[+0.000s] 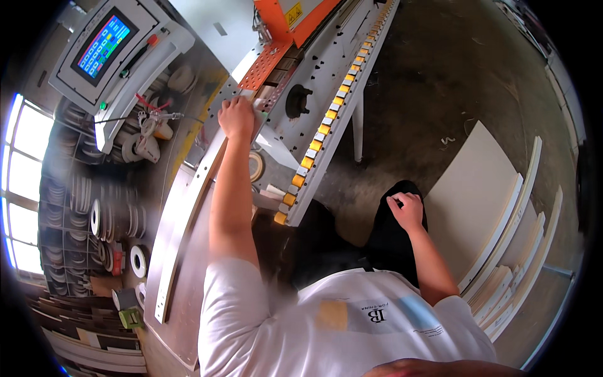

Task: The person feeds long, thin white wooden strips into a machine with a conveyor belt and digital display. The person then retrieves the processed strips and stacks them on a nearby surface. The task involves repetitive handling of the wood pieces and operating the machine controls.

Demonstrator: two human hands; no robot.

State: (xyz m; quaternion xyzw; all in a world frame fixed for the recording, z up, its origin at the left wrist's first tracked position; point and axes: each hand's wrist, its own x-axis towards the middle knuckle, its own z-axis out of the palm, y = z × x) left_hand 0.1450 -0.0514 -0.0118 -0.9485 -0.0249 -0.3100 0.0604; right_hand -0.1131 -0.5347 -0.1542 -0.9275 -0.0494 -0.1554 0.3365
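Note:
My left hand (237, 117) reaches forward to the near end of a machine bed, beside a perforated orange plate (264, 65). Its fingers bend down and close over the edge; what lies beneath them is hidden. A long narrow rail with holes (182, 242) runs from below that hand back along my left side. My right hand (407, 210) rests on my dark trouser leg, fingers loosely curled and slightly apart, with nothing visible in it. To the right of my left hand, a row of yellow rollers (324, 129) lines the outer edge of the machine.
A control panel with a lit screen (103, 47) stands at the upper left. Tape rolls (138, 261) and racks of coils fill the left side. Pale boards (477, 195) lean in a stack at my right. A black round knob (298, 101) sticks out from the machine.

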